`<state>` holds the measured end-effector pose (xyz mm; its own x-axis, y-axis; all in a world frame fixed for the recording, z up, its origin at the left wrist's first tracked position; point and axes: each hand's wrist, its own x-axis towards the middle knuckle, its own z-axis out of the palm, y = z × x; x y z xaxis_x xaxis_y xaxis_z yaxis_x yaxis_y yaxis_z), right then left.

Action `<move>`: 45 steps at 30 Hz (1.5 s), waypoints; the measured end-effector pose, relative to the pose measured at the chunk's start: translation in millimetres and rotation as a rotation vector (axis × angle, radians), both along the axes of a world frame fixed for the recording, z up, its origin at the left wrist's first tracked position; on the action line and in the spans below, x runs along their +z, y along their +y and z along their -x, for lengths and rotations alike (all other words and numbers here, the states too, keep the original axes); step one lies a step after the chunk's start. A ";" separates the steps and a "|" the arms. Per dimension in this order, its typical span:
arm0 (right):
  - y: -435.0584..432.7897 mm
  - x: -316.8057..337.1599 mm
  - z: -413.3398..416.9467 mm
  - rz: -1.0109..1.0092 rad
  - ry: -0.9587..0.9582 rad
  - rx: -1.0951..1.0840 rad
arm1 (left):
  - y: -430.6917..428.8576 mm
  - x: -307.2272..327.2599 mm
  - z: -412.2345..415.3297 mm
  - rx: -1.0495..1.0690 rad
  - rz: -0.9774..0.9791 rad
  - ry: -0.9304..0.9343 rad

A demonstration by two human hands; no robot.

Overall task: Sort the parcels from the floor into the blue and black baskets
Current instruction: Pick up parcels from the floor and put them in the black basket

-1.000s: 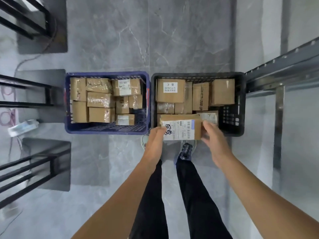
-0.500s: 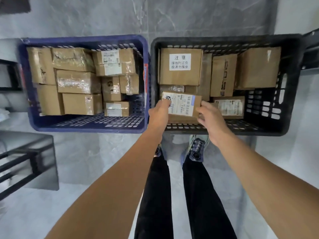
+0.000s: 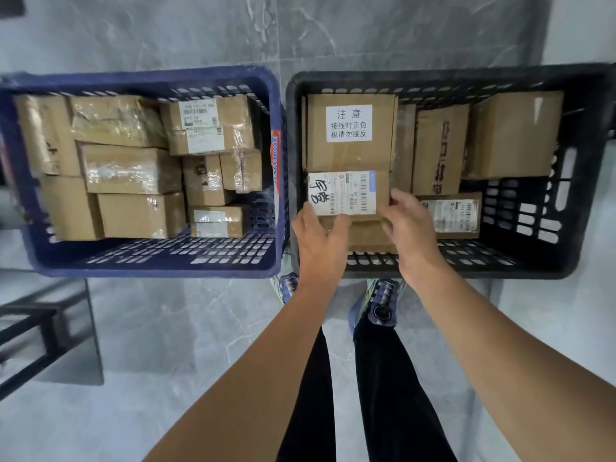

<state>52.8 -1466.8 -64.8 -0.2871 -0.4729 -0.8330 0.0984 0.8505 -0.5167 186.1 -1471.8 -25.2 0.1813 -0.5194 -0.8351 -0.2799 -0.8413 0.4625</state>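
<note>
Lower now, left hand (image 3: 320,241) and right hand (image 3: 411,235) hold parcel (image 3: 346,193) inside black basket (image 3: 433,78).

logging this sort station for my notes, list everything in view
blue basket: one, blue, floor, left
black basket: one, black, right beside it
parcels in blue basket: about nine, brown cardboard, far side
labelled parcel: one, brown, white label, black basket's near left
parcels in black basket: about five others, brown cardboard
metal frame: one, black, lower left floor
floor: grey marble, all round
shoes: two, blue-grey, by basket fronts
left hand: one, grips labelled parcel's near left
right hand: one, grips its right edge
</note>
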 end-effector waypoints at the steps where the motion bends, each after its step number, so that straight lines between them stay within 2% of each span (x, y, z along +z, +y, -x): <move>1: 0.7 -2.0 0.1 0.003 0.012 -0.008 | 1.0 0.0 1.2 0.012 0.009 0.002; 7: 3.3 -12.9 3.4 -0.007 0.041 -0.016 | 3.0 -2.4 1.0 0.095 -0.031 -0.020; 14: 2.7 1.9 15.8 0.006 -0.050 -0.136 | -3.3 6.0 2.2 0.139 -0.107 0.061; 21: 6.0 5.8 22.7 0.002 -0.031 -0.141 | -2.9 1.4 2.9 0.226 -0.099 0.007; 26: 5.2 0.4 22.1 0.050 -0.031 -0.173 | 1.1 -4.9 5.9 0.283 -0.149 0.067; 33: 1.1 -11.4 15.3 0.057 -0.125 -0.324 | -9.2 -20.5 10.4 0.344 -0.226 0.164; 40: -1.3 -15.2 10.6 0.065 -0.113 -0.241 | -3.4 -30.9 12.0 0.610 -0.157 0.251; 45: -1.7 -17.7 7.0 0.046 -0.108 -0.202 | 2.4 -35.9 6.8 0.622 -0.147 0.239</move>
